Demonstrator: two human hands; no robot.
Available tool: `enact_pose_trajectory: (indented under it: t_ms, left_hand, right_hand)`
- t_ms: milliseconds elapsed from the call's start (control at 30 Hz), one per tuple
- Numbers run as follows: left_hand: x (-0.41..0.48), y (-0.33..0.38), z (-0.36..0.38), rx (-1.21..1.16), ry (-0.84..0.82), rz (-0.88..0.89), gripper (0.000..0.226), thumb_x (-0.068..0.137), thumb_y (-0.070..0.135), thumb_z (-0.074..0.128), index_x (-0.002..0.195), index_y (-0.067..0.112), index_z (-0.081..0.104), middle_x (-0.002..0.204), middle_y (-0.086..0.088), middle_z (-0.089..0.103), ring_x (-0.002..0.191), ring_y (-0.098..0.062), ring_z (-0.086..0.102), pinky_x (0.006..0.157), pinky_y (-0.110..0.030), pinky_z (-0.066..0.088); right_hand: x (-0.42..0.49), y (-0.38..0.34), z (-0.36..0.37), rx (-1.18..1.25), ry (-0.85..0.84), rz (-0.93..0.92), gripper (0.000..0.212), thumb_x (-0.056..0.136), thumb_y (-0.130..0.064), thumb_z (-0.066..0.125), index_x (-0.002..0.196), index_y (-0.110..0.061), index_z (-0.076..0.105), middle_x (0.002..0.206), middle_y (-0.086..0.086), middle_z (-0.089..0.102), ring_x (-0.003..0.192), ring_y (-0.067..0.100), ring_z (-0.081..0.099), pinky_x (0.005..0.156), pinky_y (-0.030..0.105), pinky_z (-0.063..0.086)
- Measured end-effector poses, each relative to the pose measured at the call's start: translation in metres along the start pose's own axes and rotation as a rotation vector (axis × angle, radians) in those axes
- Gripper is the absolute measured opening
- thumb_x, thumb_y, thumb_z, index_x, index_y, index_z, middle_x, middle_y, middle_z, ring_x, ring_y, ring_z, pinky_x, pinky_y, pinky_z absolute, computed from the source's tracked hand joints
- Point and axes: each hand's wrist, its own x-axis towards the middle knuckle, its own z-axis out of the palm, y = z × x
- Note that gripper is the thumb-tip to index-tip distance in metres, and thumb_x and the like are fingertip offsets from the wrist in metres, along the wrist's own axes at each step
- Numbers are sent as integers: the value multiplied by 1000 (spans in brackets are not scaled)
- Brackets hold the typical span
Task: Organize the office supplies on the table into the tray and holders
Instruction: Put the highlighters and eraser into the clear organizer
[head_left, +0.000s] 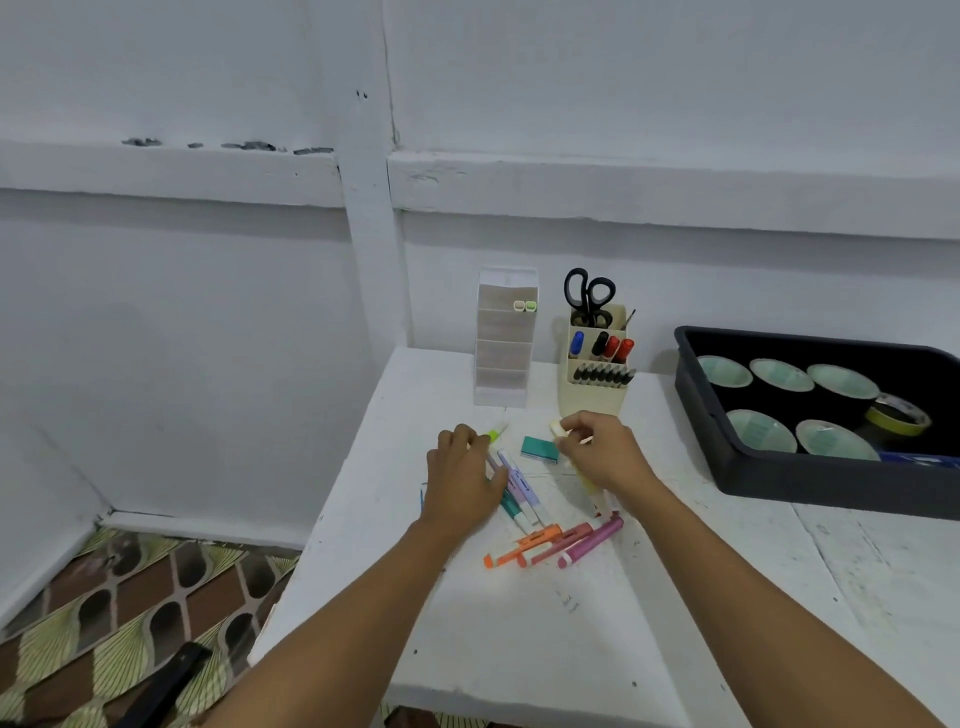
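Now: a highlighter in each hand

Nearest, loose highlighters (550, 545), orange, pink and purple, lie on the white table (519, 649). Just beyond, the left hand (462, 478) curls round a green highlighter (496, 432). The right hand (605, 452) pinches a pale yellow highlighter (557, 428) near its cap. Best carry each one level to the white tiered holder (504, 353) by the wall and slide it in beside the two in the top slot.

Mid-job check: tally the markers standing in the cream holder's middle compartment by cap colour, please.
Blue marker: 1
Black marker: 1
Red markers: 2
Total: 4, all upright in the cream holder.
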Motion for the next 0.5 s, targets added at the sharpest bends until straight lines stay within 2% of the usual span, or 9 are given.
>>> enact_pose_trajectory:
  t_ms: [67,167,267,400,500]
  left_hand:
    - [7,5,1,113,-36,-29,49,90,54,52,126,21,53,128,-1,44,119,-20,36,98,-36,35]
    - [15,8,2,117,-89,-28,47,90,51,56,124,19,53,127,-3,44,118,-22,36,96,-37,33]
    - [19,8,0,96,-105,-5,50,88,51,58,126,20,52,128,-3,46,119,-23,35,97,-37,33]
    - [22,10,0,193,-154,15,60,84,63,55,124,19,53,127,-4,43,118,-23,34,96,-38,33]
    - [25,11,2,172,-180,-3,61,83,66,56,123,19,54,126,-4,41,119,-22,34,98,-37,35]
  right_hand:
    - [0,-4,0,165,-59,65,21,93,-24,64,113,-19,65,101,-2,65,93,12,56,64,23,45]
    - [1,-4,-2,282,-120,136,18,92,-26,65,110,-19,64,99,3,69,88,15,59,73,30,48]
    - [3,-4,-3,315,-116,145,18,92,-25,66,108,-18,63,96,3,70,86,16,62,73,32,47]
    - [5,-8,-2,312,-110,131,16,92,-23,65,107,-17,62,94,5,72,81,13,62,66,27,46]
    - [6,-12,0,303,-114,112,14,94,-23,64,106,-18,61,93,3,72,83,12,63,64,24,44]
